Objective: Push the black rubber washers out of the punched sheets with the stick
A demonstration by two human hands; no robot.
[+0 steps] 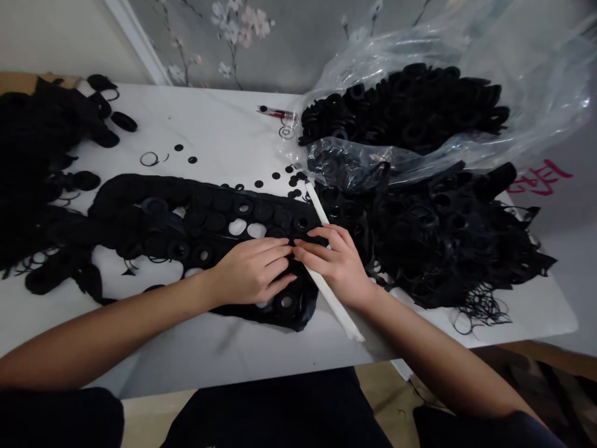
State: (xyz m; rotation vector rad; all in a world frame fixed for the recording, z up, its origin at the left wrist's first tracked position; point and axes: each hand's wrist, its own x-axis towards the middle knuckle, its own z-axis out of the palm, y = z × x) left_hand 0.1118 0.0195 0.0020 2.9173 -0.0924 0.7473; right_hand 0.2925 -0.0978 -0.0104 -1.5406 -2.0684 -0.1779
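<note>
Working with both hands over a black sheet (214, 221) of rings and round holes, lying lengthwise on the white tabletop (209, 124), near its front edge. Resting the left hand (256, 267) palm down on the right part of the sheet, holding the fingers together and lightly bent, with the thumb a little apart. Curving the fingers of the right hand (338, 261), half closed, over a long white strip (336, 311) slanting beneath, and meeting the left fingertips just beyond it. Hiding the spot under the fingertips, and so giving no way of telling a pinch from a light touch.

Facing a clear plastic bag (448, 152) of black rings (415, 99) at the back right, with a heap of black punched pieces (420, 230) spreading in front of it, and a tangle of thin black loops (482, 308) at the heap's near edge. Seeing another black pile (37, 143) at the far left, small black discs (276, 175) behind the sheet, and a pen (277, 112) beside the bag.
</note>
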